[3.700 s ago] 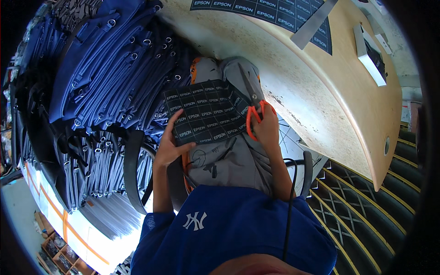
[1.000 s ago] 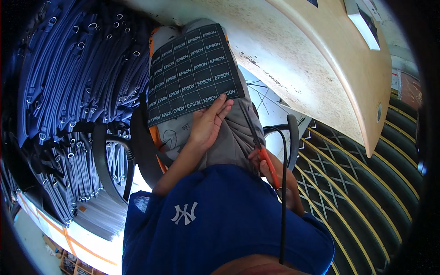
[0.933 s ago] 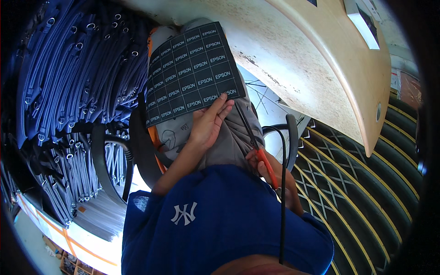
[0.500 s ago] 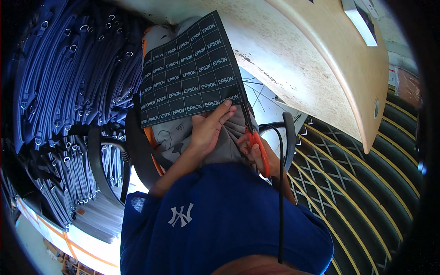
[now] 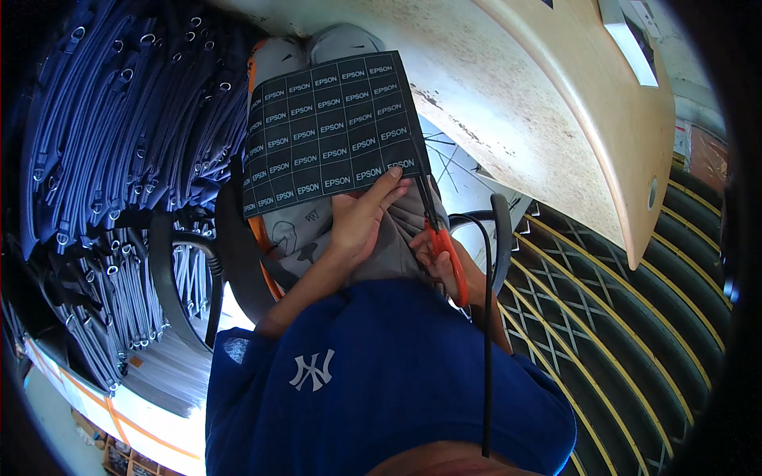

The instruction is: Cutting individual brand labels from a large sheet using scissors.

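Observation:
A black sheet (image 5: 329,131), printed with a white grid of repeated lettering, lies over my grey-clad lap (image 5: 317,230). My left hand (image 5: 359,220) pinches it near its lower right corner, thumb on top and the other fingers partly under the edge. In my right hand (image 5: 433,260) is a pair of scissors (image 5: 450,266) with orange-red handles. Their dark blades point up along the sheet's right edge, close to that corner. Against the black sheet the blade tips are hard to make out, so I cannot tell how far they are apart.
Stacks of navy straps with metal rings (image 5: 119,119) fill the left side, beside a black chair armrest (image 5: 182,278). A pale tabletop (image 5: 556,103) curves across the upper right. A black cable (image 5: 487,357) hangs in front of me. Folding slatted metalwork (image 5: 603,317) stands at right.
The sheet's far edge has dropped and tilted flatter, uncovering more of the grey cloth behind it. Both hands keep nearly the same place and grip.

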Tool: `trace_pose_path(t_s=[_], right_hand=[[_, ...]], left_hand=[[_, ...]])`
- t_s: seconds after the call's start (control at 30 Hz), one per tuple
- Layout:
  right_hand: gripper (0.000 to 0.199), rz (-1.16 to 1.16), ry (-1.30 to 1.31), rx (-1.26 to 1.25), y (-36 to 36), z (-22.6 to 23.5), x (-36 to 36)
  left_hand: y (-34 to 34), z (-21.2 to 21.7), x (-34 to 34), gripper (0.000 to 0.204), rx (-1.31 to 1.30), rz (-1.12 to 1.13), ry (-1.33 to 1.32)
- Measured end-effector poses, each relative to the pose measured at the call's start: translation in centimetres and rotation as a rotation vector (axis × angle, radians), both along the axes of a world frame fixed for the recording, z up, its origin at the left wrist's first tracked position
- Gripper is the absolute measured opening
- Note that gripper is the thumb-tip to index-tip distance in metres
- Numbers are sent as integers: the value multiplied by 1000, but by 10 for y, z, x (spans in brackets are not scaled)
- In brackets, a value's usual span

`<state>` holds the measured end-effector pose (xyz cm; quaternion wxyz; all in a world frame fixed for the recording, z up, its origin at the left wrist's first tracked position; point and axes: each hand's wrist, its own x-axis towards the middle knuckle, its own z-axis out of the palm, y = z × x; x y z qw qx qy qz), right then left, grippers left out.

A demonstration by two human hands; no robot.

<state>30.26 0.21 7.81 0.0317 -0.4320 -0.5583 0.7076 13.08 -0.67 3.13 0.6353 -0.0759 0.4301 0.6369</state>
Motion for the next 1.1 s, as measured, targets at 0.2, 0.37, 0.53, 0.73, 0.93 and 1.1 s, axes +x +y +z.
trace_pose_path(t_s=[0.2, 0.37, 0.53, 0.73, 0.93, 1.1], right_hand=[[76, -9, 6, -14, -2, -4, 1], [74, -33, 33, -5, -1, -6, -1], [66, -55, -12, -34, -2, -7, -2], [59, -60, -122, -70, 2, -2, -7], [56, -62, -204, -137, 5, 6, -9], [54, -68, -271, -152, 5, 8, -11]], left_hand=[[-1, -1, 1, 17, 37, -16, 24], [-2, 0, 1, 20, 58, -17, -3], [-2, 0, 1, 18, 57, -12, -13], [-2, -2, 0, 18, 65, -19, -7], [-2, -2, -2, 18, 22, -16, -22], [-2, -3, -4, 17, 19, -20, -33]])
